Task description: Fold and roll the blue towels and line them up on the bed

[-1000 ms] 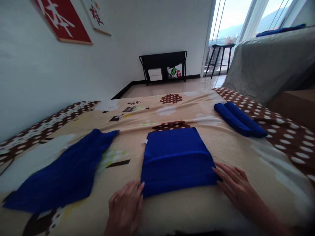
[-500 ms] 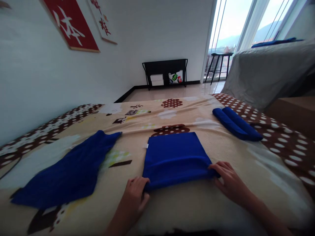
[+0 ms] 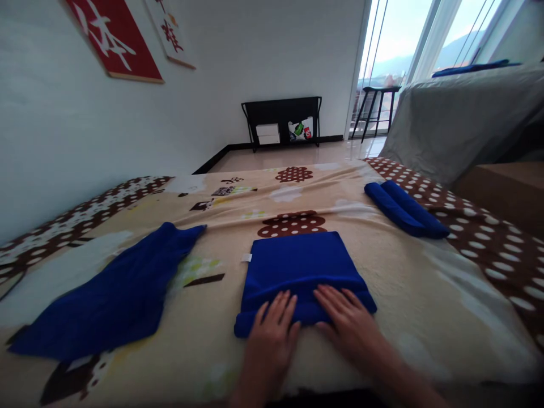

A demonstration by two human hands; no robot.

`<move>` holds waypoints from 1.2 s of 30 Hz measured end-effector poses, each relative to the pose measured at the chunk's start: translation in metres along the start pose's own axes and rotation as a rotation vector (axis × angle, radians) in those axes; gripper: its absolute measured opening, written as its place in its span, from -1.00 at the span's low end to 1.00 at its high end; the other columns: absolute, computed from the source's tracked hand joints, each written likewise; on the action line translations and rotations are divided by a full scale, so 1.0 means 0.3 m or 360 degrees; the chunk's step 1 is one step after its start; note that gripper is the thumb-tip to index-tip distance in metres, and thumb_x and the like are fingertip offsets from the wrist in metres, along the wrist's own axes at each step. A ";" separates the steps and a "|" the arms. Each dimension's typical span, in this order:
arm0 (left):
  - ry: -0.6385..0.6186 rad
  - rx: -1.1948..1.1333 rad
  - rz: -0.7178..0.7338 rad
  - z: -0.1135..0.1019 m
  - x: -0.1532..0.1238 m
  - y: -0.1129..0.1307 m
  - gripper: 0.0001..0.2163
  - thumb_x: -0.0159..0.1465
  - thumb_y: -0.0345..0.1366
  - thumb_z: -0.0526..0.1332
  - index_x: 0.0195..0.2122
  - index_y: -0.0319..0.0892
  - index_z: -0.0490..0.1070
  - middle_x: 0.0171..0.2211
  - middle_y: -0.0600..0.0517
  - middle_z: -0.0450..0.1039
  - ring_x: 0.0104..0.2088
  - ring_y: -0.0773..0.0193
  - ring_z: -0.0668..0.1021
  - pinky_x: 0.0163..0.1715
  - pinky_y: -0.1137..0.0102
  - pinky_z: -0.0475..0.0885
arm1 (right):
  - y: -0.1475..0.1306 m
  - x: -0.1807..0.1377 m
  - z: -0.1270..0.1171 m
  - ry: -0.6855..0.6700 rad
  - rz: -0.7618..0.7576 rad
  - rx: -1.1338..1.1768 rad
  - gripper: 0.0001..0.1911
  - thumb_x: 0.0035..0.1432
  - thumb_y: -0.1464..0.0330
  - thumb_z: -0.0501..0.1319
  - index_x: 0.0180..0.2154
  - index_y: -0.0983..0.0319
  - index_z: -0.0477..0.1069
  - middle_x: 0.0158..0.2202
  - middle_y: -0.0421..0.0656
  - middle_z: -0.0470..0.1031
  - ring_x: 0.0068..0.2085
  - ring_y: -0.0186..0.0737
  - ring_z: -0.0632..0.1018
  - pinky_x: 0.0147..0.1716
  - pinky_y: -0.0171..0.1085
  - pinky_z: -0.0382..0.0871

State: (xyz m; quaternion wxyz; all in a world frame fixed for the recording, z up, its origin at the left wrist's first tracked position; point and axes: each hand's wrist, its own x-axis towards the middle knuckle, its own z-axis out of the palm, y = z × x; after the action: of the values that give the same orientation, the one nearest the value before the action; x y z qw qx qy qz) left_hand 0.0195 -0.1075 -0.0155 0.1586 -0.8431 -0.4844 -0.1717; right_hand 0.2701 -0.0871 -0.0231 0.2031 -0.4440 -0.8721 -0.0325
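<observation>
A folded blue cloth (image 3: pixel 301 260) lies on the patterned blanket in front of me, a small white tag at its left edge. Its near edge is turned over into a thick roll. My left hand (image 3: pixel 272 334) rests on the left-middle part of that roll, fingers stretched out. On the right-middle part lies my right hand (image 3: pixel 346 317), also with fingers extended and flat. Neither hand grips the cloth. To the left, a second blue cloth (image 3: pixel 114 300) is spread out unevenly. Two rolled blue cloths (image 3: pixel 406 209) lie side by side at the right.
The beige blanket (image 3: pixel 416 294) covers the bed and has a brown dotted border. Beyond stand a black rack (image 3: pixel 283 110) against the wall and a black stool (image 3: pixel 378 107) by the window. A grey-covered piece of furniture (image 3: pixel 459 113) and a brown box (image 3: pixel 505 187) are at the right.
Both hands have let go of the near corners and moved inward to the middle of the near edge. That edge is now rolled over slightly. The view has shifted a little.
</observation>
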 end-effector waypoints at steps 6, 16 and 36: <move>0.0189 0.0261 -0.0426 -0.032 -0.115 -0.155 -0.63 0.34 -0.35 0.09 0.16 -0.13 0.36 0.18 -0.09 0.40 0.17 0.03 0.44 0.27 -0.04 -0.05 | 0.126 -0.069 -0.018 0.0169 0.0278 -0.0294 -0.51 0.39 0.16 0.04 0.21 0.29 0.31 0.26 -0.01 0.29 0.28 0.02 0.31 0.24 0.14 0.10; -0.0309 -0.0073 -0.0420 0.038 0.041 -0.151 -0.57 0.43 -0.14 -0.01 0.30 -0.05 0.19 0.29 -0.02 0.24 0.26 0.04 0.35 0.13 -0.01 0.32 | 0.111 0.048 0.039 -0.0075 0.0363 -0.0118 -0.42 0.40 0.07 -0.05 0.29 0.24 0.22 0.30 -0.04 0.21 0.29 0.00 0.30 0.19 0.11 0.23; 0.0006 -0.0031 -0.0223 -0.051 -0.025 -0.173 -0.70 0.15 -0.58 0.05 -0.15 -0.20 0.39 -0.25 -0.04 0.51 -0.18 0.11 0.52 -0.05 0.13 0.25 | 0.191 -0.030 -0.074 0.0171 0.0183 0.0100 -0.76 0.10 0.56 0.08 -0.23 0.25 0.44 -0.25 -0.10 0.52 -0.14 -0.07 0.49 -0.05 -0.06 0.28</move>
State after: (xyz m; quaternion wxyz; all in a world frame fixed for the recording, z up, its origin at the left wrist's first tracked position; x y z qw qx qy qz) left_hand -0.0313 -0.0948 0.0002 0.1388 -0.8082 -0.5403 -0.1886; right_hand 0.3271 -0.0646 -0.0132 0.2650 -0.4845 -0.8335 -0.0173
